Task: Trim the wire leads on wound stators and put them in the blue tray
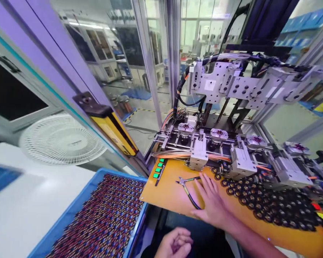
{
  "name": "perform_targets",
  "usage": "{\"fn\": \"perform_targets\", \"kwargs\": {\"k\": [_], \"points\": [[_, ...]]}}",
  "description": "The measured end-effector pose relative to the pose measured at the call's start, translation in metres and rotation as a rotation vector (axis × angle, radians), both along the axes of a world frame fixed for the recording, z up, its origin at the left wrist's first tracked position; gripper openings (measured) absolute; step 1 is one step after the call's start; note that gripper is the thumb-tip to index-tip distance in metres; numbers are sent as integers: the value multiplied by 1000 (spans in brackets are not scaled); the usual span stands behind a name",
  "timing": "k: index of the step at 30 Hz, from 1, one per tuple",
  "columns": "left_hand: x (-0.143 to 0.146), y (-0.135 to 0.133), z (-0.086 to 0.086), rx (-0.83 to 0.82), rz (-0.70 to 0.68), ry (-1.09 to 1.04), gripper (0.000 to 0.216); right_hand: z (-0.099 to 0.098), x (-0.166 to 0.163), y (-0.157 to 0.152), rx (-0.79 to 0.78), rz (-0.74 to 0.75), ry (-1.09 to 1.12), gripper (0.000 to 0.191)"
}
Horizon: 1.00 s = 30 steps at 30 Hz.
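On the orange work surface (174, 195) lies a pair of side cutters (187, 190) with dark and yellow handles, jaws toward the left. My right hand (214, 204) is stretched out over the surface beside them, fingers extended, fingertips and thumb near the ends of the two handles. Whether it touches the handles I cannot tell. Low in the middle, in front of the surface's edge, my left hand (174, 243) has its fingers loosely curled, and nothing shows in it. Many small dark round parts with copper-coloured centres (247, 197) spread over the surface right of my right hand.
A blue tray (102, 172) full of small striped parts stands at the left. Behind the work surface, a machine carries several metal fixtures (199, 154). Green buttons (158, 170) line the left edge. A white fan (64, 139) and a yellow light-curtain bar (113, 129) are further left.
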<state>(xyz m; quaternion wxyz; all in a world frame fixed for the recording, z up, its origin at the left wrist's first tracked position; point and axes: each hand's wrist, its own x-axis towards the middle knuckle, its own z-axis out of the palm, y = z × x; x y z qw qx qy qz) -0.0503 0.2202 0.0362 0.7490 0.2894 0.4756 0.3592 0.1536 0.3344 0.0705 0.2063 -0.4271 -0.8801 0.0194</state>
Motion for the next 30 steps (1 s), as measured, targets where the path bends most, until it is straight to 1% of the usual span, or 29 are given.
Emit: {"fn": "perform_targets", "kwargs": {"k": [1,4,5,7,10,12,14,17,20,23,25,26,27,28,29,30], "points": [[-5,0,14,19,16,32,57,0,-4,3,-38,-21,-5,83],[-14,1,50,33,123,143,55,2,-4,10,-109,-34,27,54],[-14,1,59,27,148,163,54,3,-2,11,-123,-30,42,46],[-10,3,72,16,167,173,54,4,1,12,-144,-17,75,38],[3,8,83,23,180,159,58,9,2,13,-172,-10,147,31],[13,15,87,47,209,156,63,18,0,11,-188,-15,211,27],[23,25,91,87,262,153,69,34,-1,5,-209,5,281,26],[36,40,102,163,324,111,75,63,-1,-12,-251,95,372,26],[44,50,114,256,334,47,66,85,-1,-30,-273,183,434,34],[46,56,123,313,332,2,55,99,0,-39,-325,227,565,38],[43,59,126,325,325,-23,53,105,0,-41,-442,195,680,39],[42,60,127,327,320,-37,52,108,0,-40,-543,156,739,38],[39,62,129,329,310,-55,51,110,1,-39,-684,113,797,38],[37,64,131,330,293,-78,50,112,1,-37,-863,77,867,40],[35,65,133,336,266,-110,49,113,1,-35,-1068,64,945,46],[34,66,136,344,233,-147,48,113,1,-32,-1286,85,1017,55]]}}
